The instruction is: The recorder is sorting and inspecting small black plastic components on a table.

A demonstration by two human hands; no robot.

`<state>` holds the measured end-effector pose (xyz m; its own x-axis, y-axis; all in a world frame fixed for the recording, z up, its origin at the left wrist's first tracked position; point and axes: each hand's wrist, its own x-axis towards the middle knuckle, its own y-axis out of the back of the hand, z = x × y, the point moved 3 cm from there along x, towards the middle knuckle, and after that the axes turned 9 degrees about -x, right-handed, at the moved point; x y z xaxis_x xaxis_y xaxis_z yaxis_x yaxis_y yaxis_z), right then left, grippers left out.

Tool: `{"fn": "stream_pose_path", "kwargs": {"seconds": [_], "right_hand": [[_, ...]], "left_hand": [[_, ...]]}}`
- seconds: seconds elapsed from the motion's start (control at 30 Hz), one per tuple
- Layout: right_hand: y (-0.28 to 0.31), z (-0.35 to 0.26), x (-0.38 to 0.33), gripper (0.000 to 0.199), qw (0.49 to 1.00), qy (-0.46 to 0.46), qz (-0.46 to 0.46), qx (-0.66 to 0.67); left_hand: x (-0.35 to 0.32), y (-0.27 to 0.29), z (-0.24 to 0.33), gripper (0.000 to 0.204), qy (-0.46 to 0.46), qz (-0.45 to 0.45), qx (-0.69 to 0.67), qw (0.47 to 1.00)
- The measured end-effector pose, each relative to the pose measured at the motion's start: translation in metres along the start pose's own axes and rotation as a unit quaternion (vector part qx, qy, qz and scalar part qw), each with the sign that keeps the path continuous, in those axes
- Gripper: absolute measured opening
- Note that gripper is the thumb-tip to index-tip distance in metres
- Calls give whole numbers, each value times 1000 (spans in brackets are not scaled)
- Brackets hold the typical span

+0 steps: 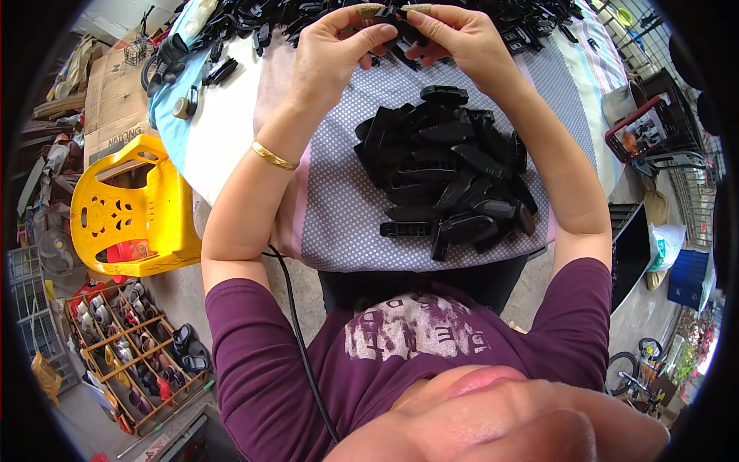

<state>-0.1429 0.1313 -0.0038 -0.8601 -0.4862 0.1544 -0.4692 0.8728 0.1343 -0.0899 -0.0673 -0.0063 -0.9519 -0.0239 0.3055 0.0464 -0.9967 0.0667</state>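
Purple-shirted person (416,331), six o'clock: fingers of left hand (327,52) and right hand (469,52) are pinching a black piece (392,12) at twelve.
Even, light pressure is probably serving best; black parts (446,165) are lying heaped toward two.

Left of the fingers (377,35), and lower, there's a yellow plastic chair (175,223); farther down that side — a wooden shoe rack (127,331) on the grey floor (527,304); rightward of them, wire mesh (695,196), bright light — and lower still, a bicycle (627,376).
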Motion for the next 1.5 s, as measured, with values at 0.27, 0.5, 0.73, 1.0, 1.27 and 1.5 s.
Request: {"fn": "stream_pose_path", "kwargs": {"seconds": [0.27, 0.5, 0.73, 1.0, 1.27, 1.5], "right_hand": [[-16, -2, -7, 18, 998, 46, 22, -22], [-6, -4, -7, 32, 977, 87, 24, -192], [-13, -19, -16, 28, 949, 117, -44, -289], [39, -29, 12, 32, 957, -94, -106, -252], [131, 45, 42, 23, 798, 241, 161, -528], [62, 2, 26, 24, 809, 302, 85, -498]], "left_hand": [[-5, -5, -2, 31, -19, 54, -9, 998], [-3, -15, -15, 25, 20, 37, -245, 969], [-5, -11, -3, 28, 30, -7, -213, 977], [-3, -9, 33, 34, -65, -95, -76, 990], [-12, -49, 28, 28, 64, -321, -7, 945], [9, -49, -13, 32, -307, -137, 430, 838]]}}
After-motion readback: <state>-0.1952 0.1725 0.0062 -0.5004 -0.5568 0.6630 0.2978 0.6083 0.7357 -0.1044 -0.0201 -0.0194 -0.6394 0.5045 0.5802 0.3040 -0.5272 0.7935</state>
